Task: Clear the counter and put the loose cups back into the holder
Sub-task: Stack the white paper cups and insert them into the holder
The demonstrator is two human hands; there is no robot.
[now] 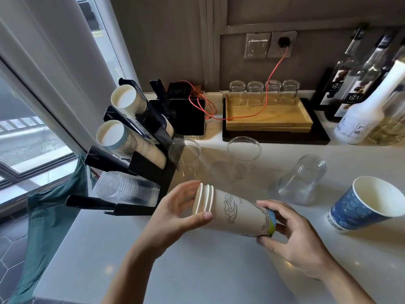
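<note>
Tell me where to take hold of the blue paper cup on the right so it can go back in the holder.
The blue paper cup leans with its open mouth up and toward the camera, nothing touching it. Probably best to come from the right with the right hand, once it lets go of the nested paper cups, and wrap the grip round the mid-wall below the rolled rim, where the taper gives a firm hold.

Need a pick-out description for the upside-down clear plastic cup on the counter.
Start at the white counter and look right of the black cup holder, where three loose clear plastic cups stand. The target is the rightmost, beside the blue paper cup. Unlike the two upright ones, it stands mouth-down, base up.
</note>
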